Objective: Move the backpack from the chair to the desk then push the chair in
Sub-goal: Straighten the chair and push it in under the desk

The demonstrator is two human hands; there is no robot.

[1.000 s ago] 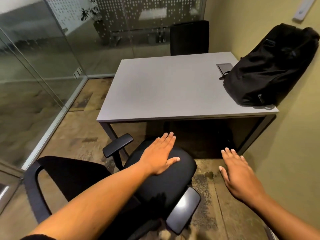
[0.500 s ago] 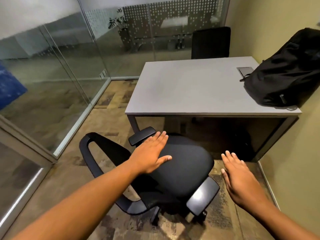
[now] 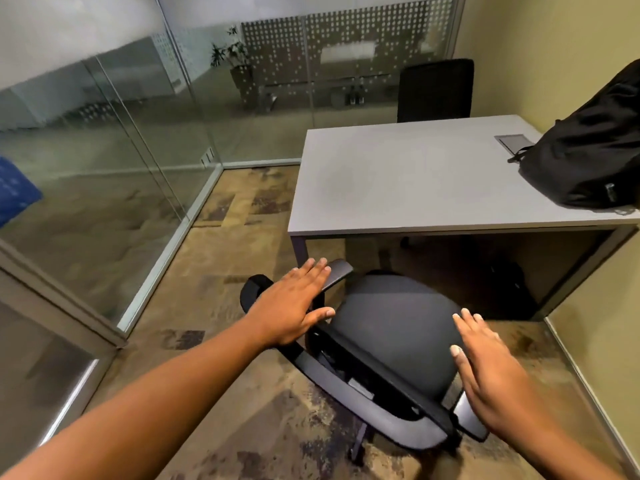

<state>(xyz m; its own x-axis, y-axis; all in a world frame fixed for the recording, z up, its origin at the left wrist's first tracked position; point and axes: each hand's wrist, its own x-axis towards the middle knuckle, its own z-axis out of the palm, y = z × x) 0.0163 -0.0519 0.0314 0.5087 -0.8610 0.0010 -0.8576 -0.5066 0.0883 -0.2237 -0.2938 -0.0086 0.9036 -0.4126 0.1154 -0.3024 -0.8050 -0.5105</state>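
The black backpack [image 3: 588, 154] lies on the right end of the grey desk [image 3: 408, 181], leaning against the yellow wall. A black office chair [image 3: 394, 327] stands on the carpet in front of the desk, its seat facing the desk's open underside. My left hand [image 3: 294, 303] hovers flat, fingers apart, over the chair's left armrest [image 3: 337, 273]. My right hand [image 3: 485, 368] is spread open over the right side of the seat, above the right armrest [image 3: 467, 415]. Neither hand holds anything.
Glass partition walls [image 3: 138, 161] close off the left and back of the small room. A second black chair [image 3: 436, 90] stands behind the desk. The yellow wall [image 3: 595, 341] runs close along the right. A cable hatch [image 3: 514, 142] is set into the desk top.
The view has swung left and the chair now sits further right, turned with its backrest toward me. My left hand has shifted off the seat to the left armrest; my right hand has come over the seat.
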